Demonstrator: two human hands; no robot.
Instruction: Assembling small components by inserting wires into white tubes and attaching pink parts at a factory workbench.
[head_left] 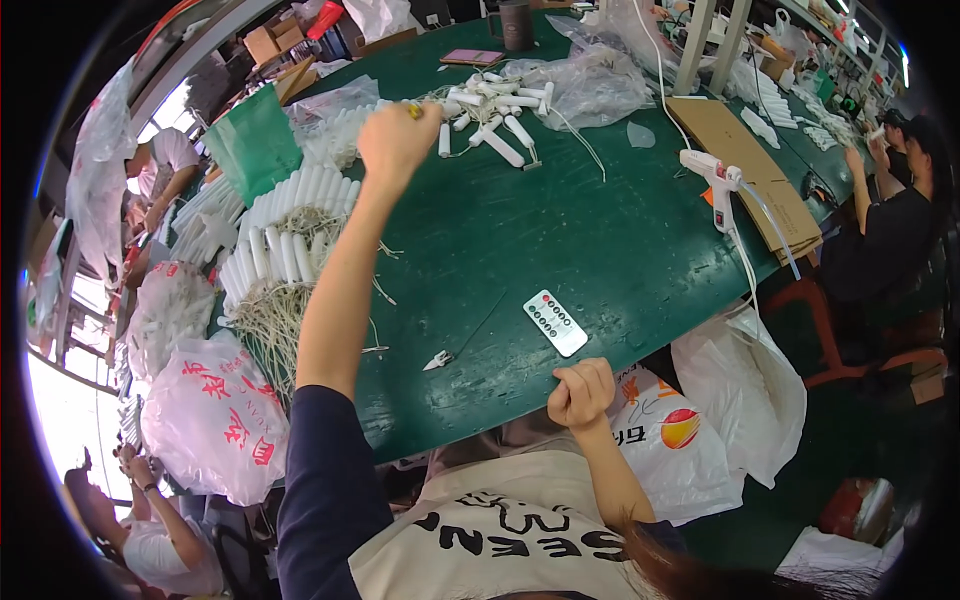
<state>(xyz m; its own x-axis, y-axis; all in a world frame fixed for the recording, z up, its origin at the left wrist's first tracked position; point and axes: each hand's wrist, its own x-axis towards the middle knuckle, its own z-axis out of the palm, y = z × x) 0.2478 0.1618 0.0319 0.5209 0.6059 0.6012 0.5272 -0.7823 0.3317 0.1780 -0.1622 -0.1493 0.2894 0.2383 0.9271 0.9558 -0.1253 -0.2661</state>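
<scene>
My left hand (398, 145) is reached far out over the table, its fingers closed. Something small and yellowish shows at its fingertips, too little of it to name. Just right of this hand lies a loose heap of white tubes (497, 148) with thin wires. Left of my forearm are stacked rows of white tubes (272, 255) with bundled pale wires. My right hand (582, 393) is curled into a fist at the table's near edge, with nothing showing in it. Just beyond it lies a white remote control (555, 323). A small white-tipped piece with a thin dark wire (439, 360) lies farther left.
A white glue gun (715, 185) rests at the right beside a flat cardboard sheet (750, 170). Clear plastic bags (590, 85), a dark mug (516, 25) and a pink notebook-like item (473, 57) are at the back. Filled bags (215, 415) crowd the left. Other people sit on both sides.
</scene>
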